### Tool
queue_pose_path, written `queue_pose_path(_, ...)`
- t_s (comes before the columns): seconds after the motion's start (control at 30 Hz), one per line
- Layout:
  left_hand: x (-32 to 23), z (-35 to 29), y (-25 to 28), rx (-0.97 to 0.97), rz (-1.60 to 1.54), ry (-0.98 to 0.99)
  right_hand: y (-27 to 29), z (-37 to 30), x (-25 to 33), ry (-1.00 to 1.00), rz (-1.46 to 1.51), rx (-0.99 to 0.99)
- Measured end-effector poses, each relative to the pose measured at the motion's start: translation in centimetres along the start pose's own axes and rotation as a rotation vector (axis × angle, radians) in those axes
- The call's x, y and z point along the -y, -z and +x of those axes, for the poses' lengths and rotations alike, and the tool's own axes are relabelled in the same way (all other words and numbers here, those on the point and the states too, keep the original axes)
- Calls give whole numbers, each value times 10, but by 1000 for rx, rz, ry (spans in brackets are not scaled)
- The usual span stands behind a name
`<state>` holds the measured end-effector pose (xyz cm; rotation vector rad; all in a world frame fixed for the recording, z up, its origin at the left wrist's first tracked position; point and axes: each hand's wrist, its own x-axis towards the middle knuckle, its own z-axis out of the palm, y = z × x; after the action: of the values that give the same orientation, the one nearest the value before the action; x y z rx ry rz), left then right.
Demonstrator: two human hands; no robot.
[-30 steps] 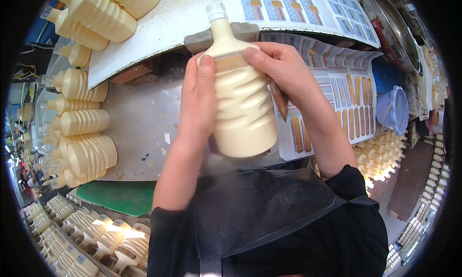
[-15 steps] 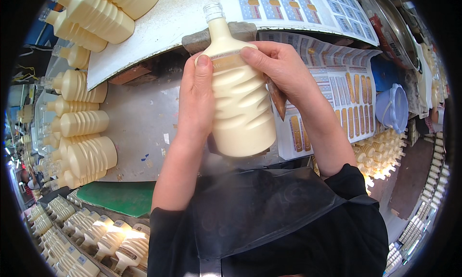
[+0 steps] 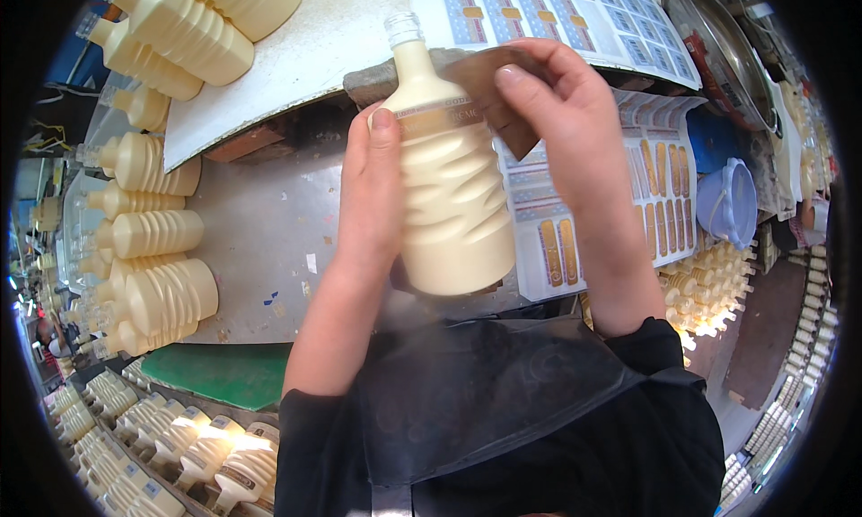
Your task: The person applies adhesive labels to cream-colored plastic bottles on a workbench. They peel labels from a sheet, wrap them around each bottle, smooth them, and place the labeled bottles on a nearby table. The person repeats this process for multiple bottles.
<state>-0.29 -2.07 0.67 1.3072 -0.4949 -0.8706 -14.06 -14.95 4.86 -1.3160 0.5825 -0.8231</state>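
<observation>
At the far left, cream ribbed bottles (image 3: 157, 232) with clear threaded necks lie in a stack; below them are a green board (image 3: 215, 373) and rows of labelled bottles (image 3: 202, 441). The grey worktop (image 3: 260, 239) spreads next, under the edge of a white board (image 3: 341, 32). The left hand (image 3: 370, 185) curls around the left side of a cream wavy-ribbed bottle (image 3: 453, 212), thumb pressed on its shoulder, its other fingers partly hidden. This bottle is in the middle, neck pointing away from the person, near a grey block (image 3: 368, 82), with a tan label (image 3: 426, 118) across its shoulder. The right hand (image 3: 579, 127) pinches a flat brown scraper (image 3: 480, 79) between thumb and fingers beside the label's right end; whether it touches the bottle cannot be told. Farther right come printed label sheets (image 3: 664, 194), a metal basin (image 3: 723, 46) and a lilac bucket (image 3: 729, 203).
</observation>
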Motion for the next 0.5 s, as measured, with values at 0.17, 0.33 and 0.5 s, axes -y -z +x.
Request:
queue_pose_path(0.17,-3,0,2,10,-16,4,-31,-20,-12,353,-676,-130)
queue_pose_path(0.33,-1,0,0,7,-240,63,-7,-15,-24,167,-652,-270)
queue_pose_path(0.5,-4,0,0,26,-328,93,-6,-17,-19,320,-683,-258)
